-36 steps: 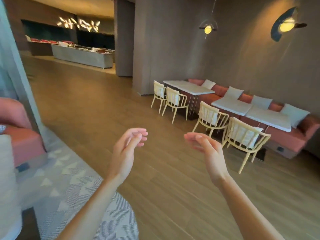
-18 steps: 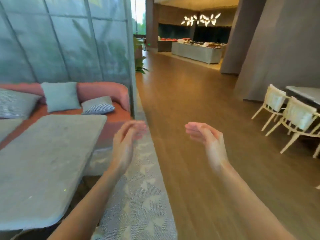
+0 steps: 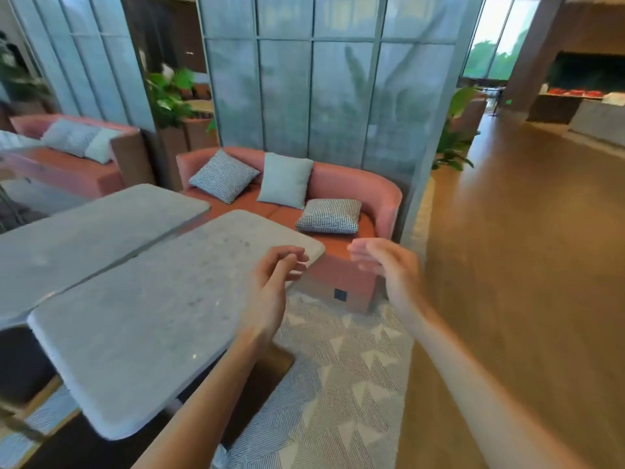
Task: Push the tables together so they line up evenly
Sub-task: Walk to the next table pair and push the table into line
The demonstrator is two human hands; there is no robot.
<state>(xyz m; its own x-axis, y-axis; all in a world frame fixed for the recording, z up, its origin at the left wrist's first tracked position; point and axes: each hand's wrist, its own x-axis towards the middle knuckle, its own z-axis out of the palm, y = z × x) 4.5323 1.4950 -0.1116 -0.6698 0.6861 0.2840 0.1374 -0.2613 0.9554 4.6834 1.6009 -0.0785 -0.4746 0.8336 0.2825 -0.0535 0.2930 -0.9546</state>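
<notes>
Two grey stone-topped tables stand side by side at the left. The nearer table [image 3: 145, 319] is offset toward me from the farther table [image 3: 84, 238], with a narrow gap between their long edges. My left hand [image 3: 270, 286] hovers over the nearer table's right edge, fingers loosely curled, holding nothing. My right hand [image 3: 389, 269] is raised to the right of that table, above the sofa's end, fingers apart and empty. Neither hand touches a table.
A coral sofa [image 3: 375, 198] with three cushions stands behind the tables, against a glass partition [image 3: 304, 96]. A patterned grey rug [image 3: 338, 367] lies underfoot, wooden floor [image 3: 524, 265] to the right. A second sofa [image 3: 101, 170] and plants [image 3: 169, 96] are at the back left.
The view has swung left from the open hall and chairs to the two grey tables and coral sofa. Both hands stay raised and empty in front of me.
</notes>
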